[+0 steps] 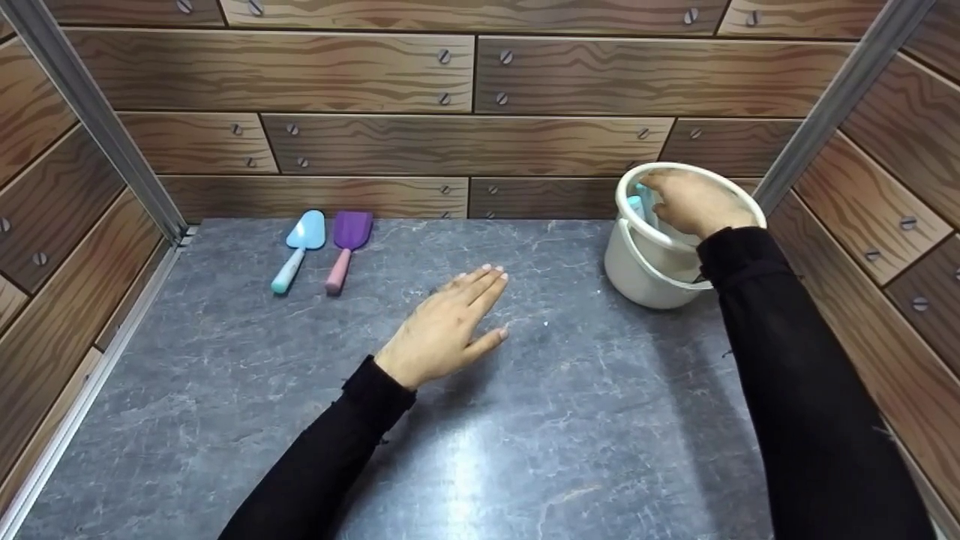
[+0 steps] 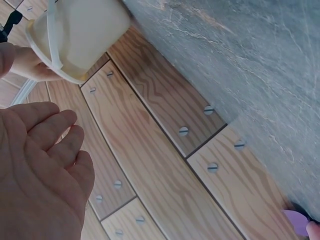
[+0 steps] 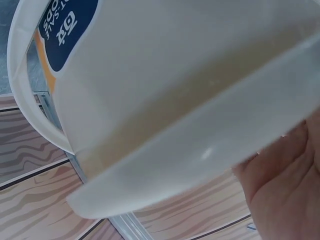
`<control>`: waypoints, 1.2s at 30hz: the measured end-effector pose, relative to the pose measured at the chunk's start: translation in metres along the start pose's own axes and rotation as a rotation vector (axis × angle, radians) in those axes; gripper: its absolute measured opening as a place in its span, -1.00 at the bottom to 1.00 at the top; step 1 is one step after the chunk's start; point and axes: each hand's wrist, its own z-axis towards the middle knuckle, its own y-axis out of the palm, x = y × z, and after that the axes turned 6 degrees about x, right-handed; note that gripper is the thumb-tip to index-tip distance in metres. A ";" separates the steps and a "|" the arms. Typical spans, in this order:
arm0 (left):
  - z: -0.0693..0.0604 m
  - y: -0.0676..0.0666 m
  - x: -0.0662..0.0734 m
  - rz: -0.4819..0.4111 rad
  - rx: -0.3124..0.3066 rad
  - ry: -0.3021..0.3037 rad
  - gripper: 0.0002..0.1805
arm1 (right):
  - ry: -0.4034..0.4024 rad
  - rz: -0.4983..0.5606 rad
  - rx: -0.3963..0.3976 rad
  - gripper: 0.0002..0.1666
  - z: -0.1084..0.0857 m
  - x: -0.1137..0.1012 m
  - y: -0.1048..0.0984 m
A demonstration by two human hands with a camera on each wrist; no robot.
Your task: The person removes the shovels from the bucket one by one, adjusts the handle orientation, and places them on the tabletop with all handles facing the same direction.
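My right hand [image 1: 694, 201] reaches over the rim into a white bucket [image 1: 652, 274] at the back right. Inside, light blue handle-like pieces [image 1: 636, 206] show near its fingers; the bucket wall and the hand hide the rest, so a grip cannot be made out. In the right wrist view the bucket [image 3: 175, 80] fills most of the picture, with the palm [image 3: 285, 185] beside its rim. My left hand [image 1: 446, 326] hovers over the middle of the table with straight fingers, holding nothing. At the back left lie a small blue trowel [image 1: 306, 231] and a small purple shovel [image 1: 352, 229] with a pink handle.
The grey marbled tabletop [image 1: 525, 435] is bounded by wood-patterned walls [image 1: 360, 75] at the back and both sides. Metal posts [image 1: 97, 120] stand in the corners. The bucket's white carrying handle [image 1: 660, 274] hangs down on its near side.
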 end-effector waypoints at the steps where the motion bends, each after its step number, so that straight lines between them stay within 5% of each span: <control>1: 0.000 0.000 0.000 -0.003 0.002 0.002 -0.11 | -0.002 0.007 0.007 -0.34 0.000 0.000 0.001; 10: 0.000 0.001 0.000 0.011 0.005 0.017 -0.11 | -0.037 -0.011 0.017 -0.56 0.000 0.003 0.006; 23: 0.000 -0.001 0.001 0.007 0.001 0.010 -0.11 | -0.027 0.046 0.019 -0.53 0.001 0.003 0.010; 36: -0.001 0.000 -0.001 0.009 -0.009 -0.004 -0.11 | -0.042 -0.023 0.043 -0.62 0.000 0.006 0.008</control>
